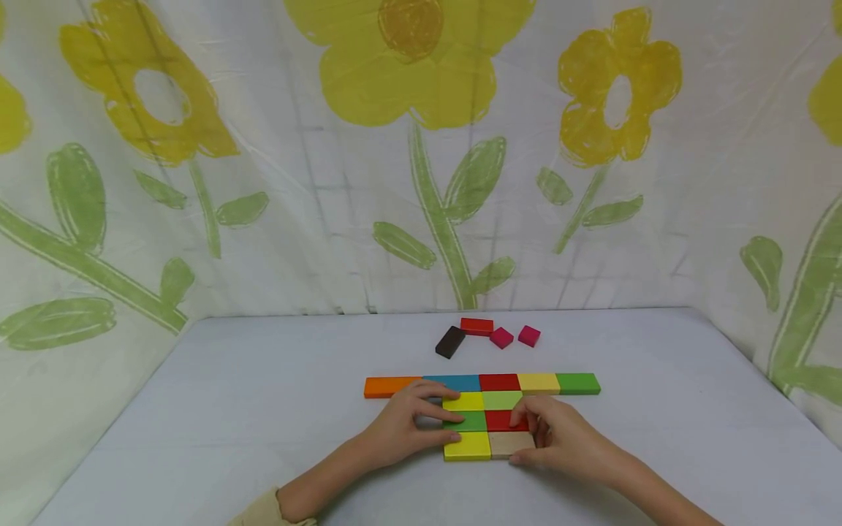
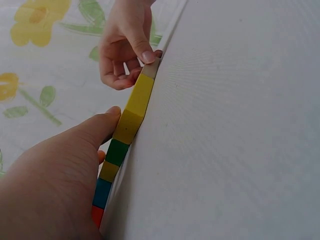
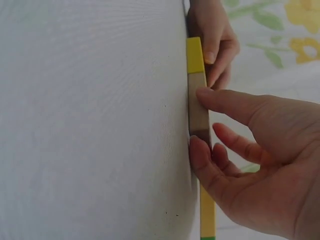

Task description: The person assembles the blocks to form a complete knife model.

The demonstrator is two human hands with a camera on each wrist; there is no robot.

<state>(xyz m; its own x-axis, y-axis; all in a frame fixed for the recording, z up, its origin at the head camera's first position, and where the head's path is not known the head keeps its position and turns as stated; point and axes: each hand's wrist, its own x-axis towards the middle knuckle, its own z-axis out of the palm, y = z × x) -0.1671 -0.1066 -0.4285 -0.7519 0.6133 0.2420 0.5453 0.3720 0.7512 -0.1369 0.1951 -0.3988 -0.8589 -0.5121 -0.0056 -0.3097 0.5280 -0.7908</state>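
Flat coloured blocks lie edge to edge on the table. My left hand (image 1: 408, 424) rests along the left side of the lower rows, fingers extended, touching the yellow block (image 1: 463, 401), the green block (image 1: 475, 421) and the front yellow block (image 1: 467, 446). At the front right corner is a plain wooden block (image 1: 509, 444), flush against that front yellow block. With curled fingers my right hand (image 1: 559, 442) holds this wooden block, one digit on its front face and another at its end in the right wrist view. The index finger reaches over the red block (image 1: 498, 420) behind.
Across the back runs a row of orange (image 1: 388, 387), blue (image 1: 454, 382), red (image 1: 500, 382), pale yellow (image 1: 539, 383) and green (image 1: 579, 383) blocks. Farther back lie a dark brown block (image 1: 450, 342), a red block (image 1: 476, 326) and two pink cubes (image 1: 502, 337).
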